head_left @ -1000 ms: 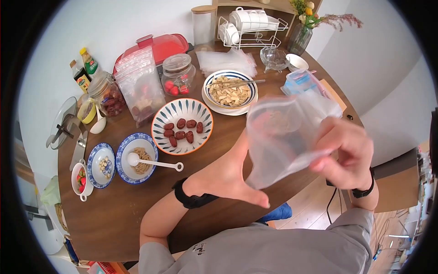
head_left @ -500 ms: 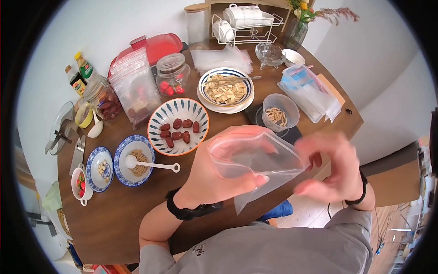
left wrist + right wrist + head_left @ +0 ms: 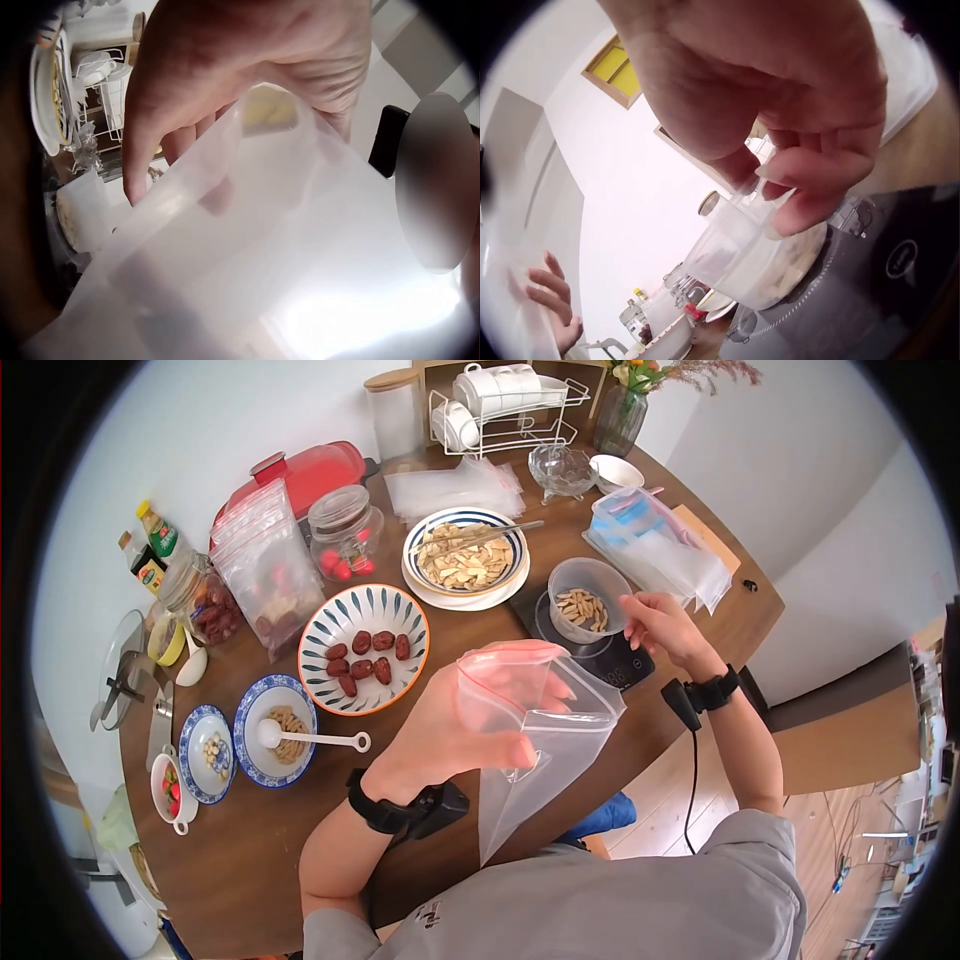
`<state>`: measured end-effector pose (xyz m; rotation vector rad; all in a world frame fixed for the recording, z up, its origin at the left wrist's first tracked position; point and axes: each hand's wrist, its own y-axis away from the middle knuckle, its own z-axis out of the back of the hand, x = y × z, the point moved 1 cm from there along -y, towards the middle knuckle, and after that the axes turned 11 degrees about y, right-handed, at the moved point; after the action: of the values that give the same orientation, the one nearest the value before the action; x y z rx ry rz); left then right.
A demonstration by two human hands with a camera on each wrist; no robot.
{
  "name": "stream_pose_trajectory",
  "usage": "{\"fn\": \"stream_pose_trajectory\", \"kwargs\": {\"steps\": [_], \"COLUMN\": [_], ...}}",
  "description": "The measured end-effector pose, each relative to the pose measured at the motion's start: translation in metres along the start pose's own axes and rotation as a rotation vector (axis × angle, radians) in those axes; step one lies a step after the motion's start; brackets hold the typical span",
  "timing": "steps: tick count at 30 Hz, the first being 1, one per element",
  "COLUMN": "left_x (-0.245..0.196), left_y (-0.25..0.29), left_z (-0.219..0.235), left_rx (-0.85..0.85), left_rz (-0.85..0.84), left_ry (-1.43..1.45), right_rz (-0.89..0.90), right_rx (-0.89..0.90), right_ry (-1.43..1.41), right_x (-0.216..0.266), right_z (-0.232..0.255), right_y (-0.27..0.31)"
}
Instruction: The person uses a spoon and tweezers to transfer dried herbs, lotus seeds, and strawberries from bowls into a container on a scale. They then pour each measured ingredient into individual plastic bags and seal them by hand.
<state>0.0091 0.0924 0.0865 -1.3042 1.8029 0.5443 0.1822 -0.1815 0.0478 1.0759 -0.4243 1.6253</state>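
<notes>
My left hand (image 3: 420,735) holds a clear zip bag (image 3: 545,770) with its mouth spread, the fingers showing through the plastic and the thumb at the front. In the left wrist view the bag (image 3: 225,277) fills much of the picture. At the right, my right hand (image 3: 668,628) pinches the rim of a clear plastic cup (image 3: 590,572). Several tan, finger-length pieces (image 3: 580,610) lie in it. The cup is on or just over a black kitchen scale (image 3: 632,668). In the right wrist view, thumb and fingers (image 3: 810,176) meet at the rim.
A bowl of red dates (image 3: 395,602) and a bowl of pale slices with tongs (image 3: 470,515) stand behind the bag. Left are two blue-rimmed bowls, one with a white spoon (image 3: 320,739). Jars, filled bags and a red-lidded pan (image 3: 320,470) line the back.
The right hand has let go of the bag and moved forward to the cup's rim. The left hand keeps the bag, drawn away from over the cup and scale.
</notes>
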Motion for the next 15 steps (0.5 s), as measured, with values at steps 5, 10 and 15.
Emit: {"fn": "stream_pose_trajectory", "kwargs": {"steps": [5,10,15], "left_x": [0.006,0.007,0.009], "left_y": [-0.004,-0.004,-0.004], "left_z": [0.000,0.002,0.001], "left_rx": [-0.080,-0.084,-0.111], "left_rz": [0.005,0.036,0.087], "left_ry": [0.070,0.043,0.009], "right_rz": [0.095,0.162,0.264], "right_rx": [-0.070,-0.155,-0.203], "right_ry": [-0.123,-0.086,-0.005], "right_x": [0.004,0.023,0.062], "right_z": [0.000,-0.002,0.004], "right_y": [0.003,0.023,0.047]}}
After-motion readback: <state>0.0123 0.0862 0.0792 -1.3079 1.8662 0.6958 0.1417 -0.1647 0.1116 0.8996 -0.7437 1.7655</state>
